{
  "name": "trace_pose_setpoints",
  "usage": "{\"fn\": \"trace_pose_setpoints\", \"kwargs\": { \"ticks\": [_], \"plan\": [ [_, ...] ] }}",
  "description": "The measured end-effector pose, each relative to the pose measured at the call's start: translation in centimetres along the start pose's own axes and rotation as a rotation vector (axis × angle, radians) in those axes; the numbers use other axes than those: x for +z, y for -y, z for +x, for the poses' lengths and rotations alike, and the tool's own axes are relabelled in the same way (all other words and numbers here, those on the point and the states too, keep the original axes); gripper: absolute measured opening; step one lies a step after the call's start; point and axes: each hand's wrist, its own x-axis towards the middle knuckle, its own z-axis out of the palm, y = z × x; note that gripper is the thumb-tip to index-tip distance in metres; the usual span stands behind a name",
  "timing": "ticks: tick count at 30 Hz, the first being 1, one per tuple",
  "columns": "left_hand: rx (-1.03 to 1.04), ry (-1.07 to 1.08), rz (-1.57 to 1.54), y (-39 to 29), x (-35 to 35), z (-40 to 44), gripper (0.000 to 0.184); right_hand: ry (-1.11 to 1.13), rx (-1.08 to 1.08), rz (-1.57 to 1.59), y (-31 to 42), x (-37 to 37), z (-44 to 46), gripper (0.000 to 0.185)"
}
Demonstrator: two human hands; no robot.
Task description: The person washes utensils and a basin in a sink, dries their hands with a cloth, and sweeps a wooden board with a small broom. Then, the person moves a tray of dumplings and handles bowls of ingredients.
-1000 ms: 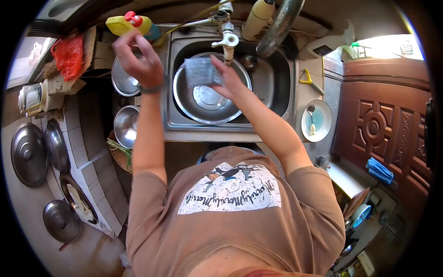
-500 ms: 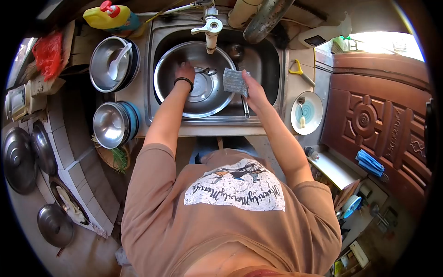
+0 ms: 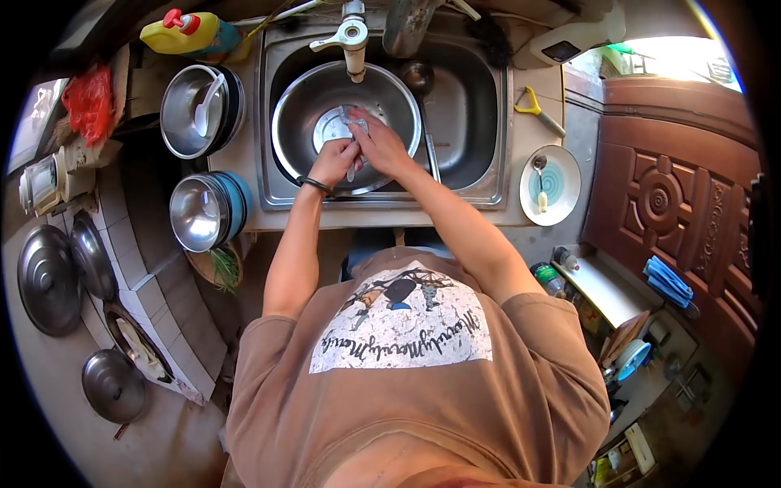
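Note:
Both my hands meet over a large steel basin (image 3: 281, 122) that stands in the sink under the tap (image 3: 353, 41). My right hand (image 3: 380, 145) is closed on a thin grey dishcloth (image 3: 355, 120), which is bunched around its fingers. Just left of it, my left hand (image 3: 332, 162), with a dark band on the wrist, is curled shut against the cloth. Whatever sits inside its fingers is hidden. A ladle (image 3: 431, 154) leans in the sink to the right of the basin.
Left of the sink stand stacked metal bowls (image 3: 185, 111), one with a white spoon (image 3: 210, 104), and a second stack (image 3: 195, 215). A yellow bottle (image 3: 175, 37) stands behind. On the right lie a yellow-handled tool (image 3: 543, 114) and a plate (image 3: 569, 195) with a spoon.
My right hand has moved left with the cloth, from the basin's right rim to over its middle. My left hand has drawn back toward me to meet it. The small utensil beside it no longer shows.

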Motion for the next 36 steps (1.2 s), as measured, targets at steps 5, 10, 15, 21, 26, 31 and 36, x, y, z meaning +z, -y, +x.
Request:
{"fn": "trace_pose_setpoints", "kwargs": {
  "ticks": [5,10,15,21,26,31,36],
  "plan": [
    [0.008,0.009,-0.082,-1.3,-0.9,-1.5,0.027,0.093,-0.01,0.047,2.7,-0.5,-2.3,0.046],
    [-0.027,0.091,-0.029,-3.2,0.0,-3.8,0.024,-0.002,0.174,0.106,1.4,-0.9,0.1,0.046],
    [0.295,-0.369,0.81,-1.6,-0.4,-3.6,0.026,-0.041,0.395,0.364,1.5,-3.7,2.0,0.041],
    [0.252,-0.588,1.212,-3.8,0.5,-4.3,0.029,0.164,-0.448,-0.423,3.0,-2.9,-1.1,0.038],
    [0.292,-0.621,1.182,-3.4,0.8,-5.0,0.031,0.073,-0.36,-0.341,1.9,-1.7,-0.7,0.039],
    [0.182,-0.597,1.089,-4.4,1.5,-5.6,0.026,0.005,-0.121,-0.134,1.7,-0.7,0.5,0.04],
    [0.148,-0.643,0.953,-3.5,0.5,-5.4,0.026,0.141,-0.391,-0.172,3.3,-0.8,-1.8,0.04]
  ]
}}
